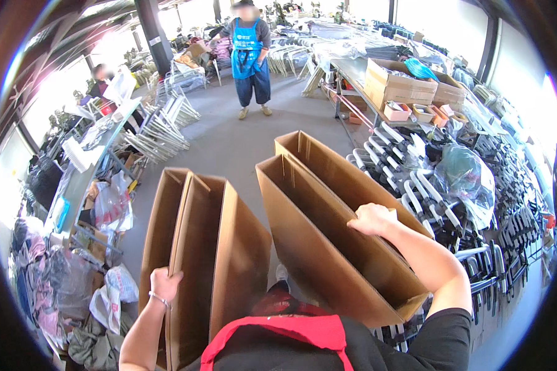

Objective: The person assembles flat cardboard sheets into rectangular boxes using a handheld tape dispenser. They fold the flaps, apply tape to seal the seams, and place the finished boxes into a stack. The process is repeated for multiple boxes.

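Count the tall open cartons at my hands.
4: far-left carton and centre-left carton at the left hand; centre-right carton and far-right carton at the right hand. Any others behind them would be hidden.

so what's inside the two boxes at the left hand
Bare brown inner walls show in both cartons. Their bottoms are hidden deep between the walls, and the left hand covers part of one opening.
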Available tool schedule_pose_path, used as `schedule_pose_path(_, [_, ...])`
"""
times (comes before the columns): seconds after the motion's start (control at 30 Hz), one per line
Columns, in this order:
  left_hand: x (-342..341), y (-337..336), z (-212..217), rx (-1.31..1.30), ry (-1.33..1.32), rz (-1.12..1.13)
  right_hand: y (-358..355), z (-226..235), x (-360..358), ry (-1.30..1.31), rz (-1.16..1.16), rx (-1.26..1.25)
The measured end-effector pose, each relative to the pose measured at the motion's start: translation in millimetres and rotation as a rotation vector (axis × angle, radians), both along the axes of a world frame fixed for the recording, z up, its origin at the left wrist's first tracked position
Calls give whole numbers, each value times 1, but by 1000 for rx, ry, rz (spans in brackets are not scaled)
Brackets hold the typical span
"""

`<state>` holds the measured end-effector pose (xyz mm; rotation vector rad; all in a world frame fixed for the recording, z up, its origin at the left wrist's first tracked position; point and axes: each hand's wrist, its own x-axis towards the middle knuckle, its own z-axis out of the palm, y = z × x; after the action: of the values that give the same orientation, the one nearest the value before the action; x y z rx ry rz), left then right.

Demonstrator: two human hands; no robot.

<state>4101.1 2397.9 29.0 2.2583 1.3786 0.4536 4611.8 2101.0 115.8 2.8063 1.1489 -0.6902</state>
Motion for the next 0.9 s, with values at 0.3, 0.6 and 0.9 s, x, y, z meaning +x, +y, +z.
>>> schedule_pose_path(0.3, [386,199,-15,-126,63,-45,129,-54,222,17,-35,83])
schedule_pose_path(0.6, [677,188,-54,-338,-21,-2,163,-141,423,58,-133,135])
schedule_pose_path(0.9, [784,56,-141,-326,278,-87,161,-174,468,204,-113,266])
